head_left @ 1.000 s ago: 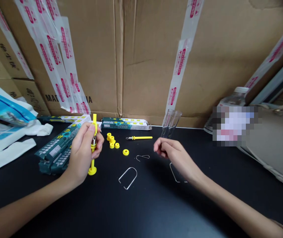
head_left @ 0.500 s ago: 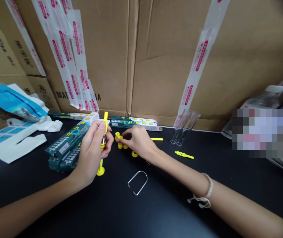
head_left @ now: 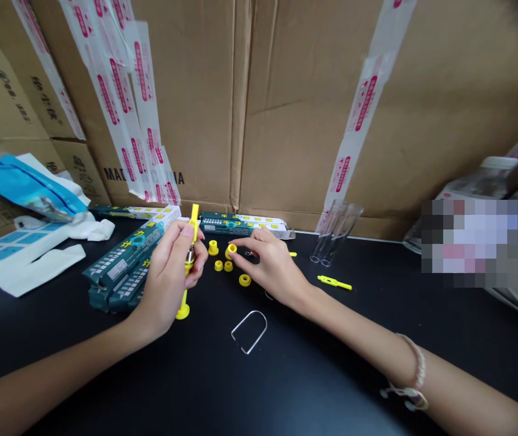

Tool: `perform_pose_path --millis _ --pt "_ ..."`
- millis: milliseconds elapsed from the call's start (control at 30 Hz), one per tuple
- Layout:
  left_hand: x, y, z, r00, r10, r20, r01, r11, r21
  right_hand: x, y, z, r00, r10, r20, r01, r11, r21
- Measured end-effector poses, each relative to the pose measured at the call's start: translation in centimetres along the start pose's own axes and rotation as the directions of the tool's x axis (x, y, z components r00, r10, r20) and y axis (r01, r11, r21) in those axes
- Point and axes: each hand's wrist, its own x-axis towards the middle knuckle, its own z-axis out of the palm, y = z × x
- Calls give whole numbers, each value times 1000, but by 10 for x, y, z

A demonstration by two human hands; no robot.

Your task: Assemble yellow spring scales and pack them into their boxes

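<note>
My left hand (head_left: 173, 266) is closed around a yellow plastic spring scale rod (head_left: 194, 217), held upright. A small metal part shows between the fingers, and a round yellow flange (head_left: 183, 312) is at the rod's lower end. My right hand (head_left: 271, 257) pinches a flanged yellow cap (head_left: 231, 250) between thumb and fingertips. Close by on the black table stand another tall yellow cap (head_left: 213, 247), two small yellow caps (head_left: 219, 265) and a yellow ring-shaped cap (head_left: 245, 280). Nearer to me lies a bent metal wire loop (head_left: 250, 332).
Green printed boxes (head_left: 125, 254) lie left, with another box (head_left: 245, 224) behind. Clear tubes (head_left: 335, 235) and a yellow scale rod (head_left: 334, 282) are to the right. A plastic bottle (head_left: 497, 175) stands far right. Blue packaging (head_left: 26, 184) is at left; cardboard (head_left: 304, 121) walls the back.
My right hand has moved slightly right with a yellow cap in its fingertips, away from the other tall cap. The smaller caps show more plainly. My left hand holds still.
</note>
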Motion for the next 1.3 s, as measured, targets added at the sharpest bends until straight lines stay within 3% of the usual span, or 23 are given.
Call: perform_pose_path --millis 200,367,700,967,1300 --pt "-1 1 0 1000 -1 5 1 1000 10 13 10 11 988 129 89 -127 992 -27" --pt "-4 1 3 1000 12 28 -13 999 31 24 8 17 973 212 90 -210 977 -31" --pt "-6 2 5 1000 3 26 -5 998 56 50 3 39 987 74 140 -73 997 -17" --pt "-1 -1 0 1000 5 8 -5 999 -43 38 -2 21 998 -37 53 36 999 19" --pt "-2 -2 1 1000 -2 -1 2 1000 -27 33 4 25 995 38 94 -37 999 -13"
